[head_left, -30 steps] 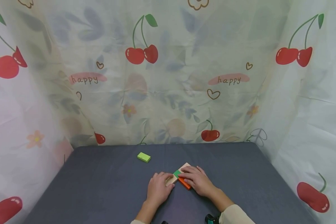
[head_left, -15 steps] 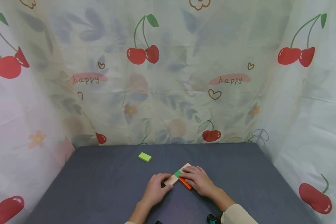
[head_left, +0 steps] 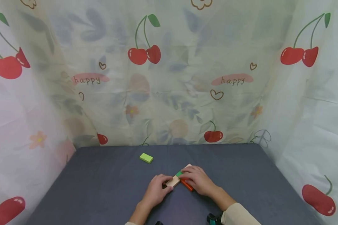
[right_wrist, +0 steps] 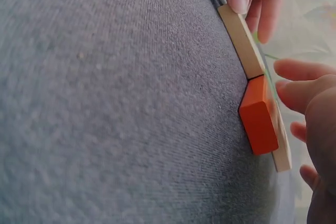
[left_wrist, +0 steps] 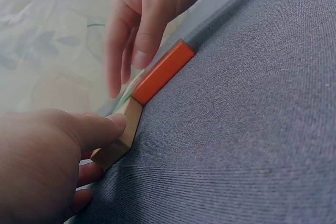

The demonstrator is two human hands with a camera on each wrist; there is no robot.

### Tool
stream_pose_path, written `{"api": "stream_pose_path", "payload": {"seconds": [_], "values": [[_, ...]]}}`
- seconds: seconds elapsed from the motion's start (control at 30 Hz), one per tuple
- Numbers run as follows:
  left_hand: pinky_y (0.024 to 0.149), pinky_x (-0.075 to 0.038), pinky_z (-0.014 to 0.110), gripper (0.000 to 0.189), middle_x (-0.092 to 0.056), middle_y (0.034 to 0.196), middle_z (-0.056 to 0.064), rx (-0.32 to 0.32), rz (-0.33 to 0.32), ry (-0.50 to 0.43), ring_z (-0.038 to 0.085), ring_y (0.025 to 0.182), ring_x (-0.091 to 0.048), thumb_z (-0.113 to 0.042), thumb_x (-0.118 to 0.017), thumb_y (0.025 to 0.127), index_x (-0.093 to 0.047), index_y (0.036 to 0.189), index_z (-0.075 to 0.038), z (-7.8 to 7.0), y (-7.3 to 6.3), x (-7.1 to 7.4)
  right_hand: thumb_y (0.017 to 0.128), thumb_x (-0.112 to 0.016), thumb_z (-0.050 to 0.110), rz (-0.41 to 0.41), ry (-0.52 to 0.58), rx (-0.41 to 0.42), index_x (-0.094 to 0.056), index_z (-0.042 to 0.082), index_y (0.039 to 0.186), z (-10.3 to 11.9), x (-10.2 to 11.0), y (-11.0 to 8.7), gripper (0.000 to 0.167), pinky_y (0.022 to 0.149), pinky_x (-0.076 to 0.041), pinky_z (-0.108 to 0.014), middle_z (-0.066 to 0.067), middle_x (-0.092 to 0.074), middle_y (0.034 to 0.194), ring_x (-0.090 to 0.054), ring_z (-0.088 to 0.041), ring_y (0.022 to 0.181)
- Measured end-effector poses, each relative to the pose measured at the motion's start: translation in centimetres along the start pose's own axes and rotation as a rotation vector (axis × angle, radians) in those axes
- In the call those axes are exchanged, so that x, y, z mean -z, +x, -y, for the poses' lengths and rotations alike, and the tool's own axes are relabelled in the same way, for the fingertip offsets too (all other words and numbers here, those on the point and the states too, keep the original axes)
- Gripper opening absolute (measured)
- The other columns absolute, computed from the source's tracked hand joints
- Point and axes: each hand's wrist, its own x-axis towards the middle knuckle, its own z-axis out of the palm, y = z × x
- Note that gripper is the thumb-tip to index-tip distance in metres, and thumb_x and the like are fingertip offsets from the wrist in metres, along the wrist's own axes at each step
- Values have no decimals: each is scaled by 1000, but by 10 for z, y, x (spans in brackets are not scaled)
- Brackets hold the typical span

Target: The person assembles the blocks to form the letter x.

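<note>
Four-sided wooden blocks form a joined shape on the dark cloth. My left hand (head_left: pixel 155 190) pinches the outer end of the plain wood block (head_left: pixel 173 182), its thumb (left_wrist: pixel 113 126) on one side and fingers on the other. A green block (head_left: pixel 179 174) meets that block's inner end. An orange block (head_left: pixel 187 185) angles off toward the front, touching the plain block's corner in the right wrist view. A second plain wood block (right_wrist: pixel 283 156) lies beyond it, partly covered in the head view. My right hand (head_left: pixel 200 180) hovers over the joint with loosely bent fingers, holding nothing.
A lime-green block (head_left: pixel 146 158) lies apart, toward the back of the table (head_left: pixel 101 184). Patterned curtains (head_left: pixel 169 78) enclose the back and both sides. A dark device (head_left: pixel 214 219) sits at the right wrist.
My left hand has slid back along the plain block to its outer end, uncovering more of it. The right hand has shifted slightly over the joint. The view has drifted a little.
</note>
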Motion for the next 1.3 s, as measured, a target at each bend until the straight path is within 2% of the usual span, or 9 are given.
{"api": "stream_pose_path", "payload": {"seconds": [0.2, 0.4, 0.63, 1.3], "values": [[72, -43, 32, 31, -63, 97, -6, -3, -4, 0, 10, 82, -51, -22, -78, 83, -73, 113, -16, 0, 0, -1, 95, -63, 18, -16, 68, -24, -71, 19, 121, 0, -5, 0, 27, 100, -30, -63, -6, -60, 129, -49, -32, 123], [72, -42, 33, 30, -63, 98, -7, 3, -3, 2, 11, 83, -51, -23, -79, 83, -73, 112, -17, 1, 1, -1, 95, -64, 21, -34, 88, -37, -70, 22, 122, -2, -11, -3, 28, 100, -30, -62, -5, -59, 131, -47, -29, 125], [72, -43, 32, 30, -63, 97, -7, -5, -9, -2, 10, 83, -51, -23, -79, 83, -73, 111, -16, 1, 1, -2, 95, -63, 21, -42, 62, -44, -69, 25, 123, -3, -13, -4, 29, 100, -29, -62, -3, -58, 131, -46, -28, 125], [72, -43, 31, 28, -62, 98, -10, 27, 24, 10, 9, 83, -50, -26, -77, 84, -73, 111, -21, 2, 3, -1, 97, -61, 22, -20, 8, -51, -69, 27, 124, -2, -13, -4, 29, 102, -27, -61, -1, -57, 133, -44, -27, 126]]}}
